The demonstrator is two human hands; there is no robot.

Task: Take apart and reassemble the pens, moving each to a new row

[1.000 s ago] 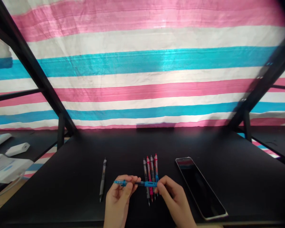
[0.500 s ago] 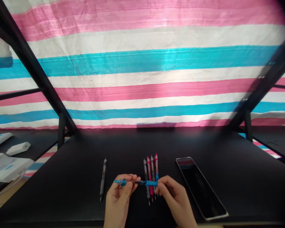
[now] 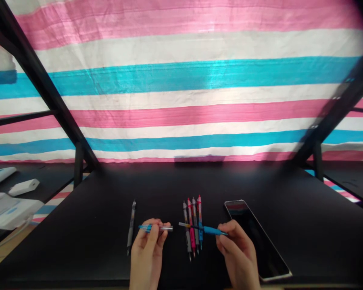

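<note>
A blue pen is in two parts above the black table. My left hand (image 3: 149,241) pinches its upper barrel (image 3: 166,228), clear with a blue clip end, lying level and pointing right. In my right hand (image 3: 237,245) is the pen's blue grip section (image 3: 211,230), with the ink refill (image 3: 189,225) sticking out to the left. A gap separates the barrel's open end from the refill's tip. Below the refill, several pens (image 3: 192,231) lie side by side, grey, pink and blue. One grey pen (image 3: 131,229) lies alone, left of my left hand.
A black phone (image 3: 257,241) lies to the right, partly behind my right hand. White devices (image 3: 24,187) and a cable sit on a surface at the far left. Black metal bars (image 3: 60,112) slant up at the sides before a striped sheet (image 3: 181,80).
The blue pen, joined before, has come apart into barrel and grip section. My right hand has moved right with the grip and refill; my left hand has shifted slightly left.
</note>
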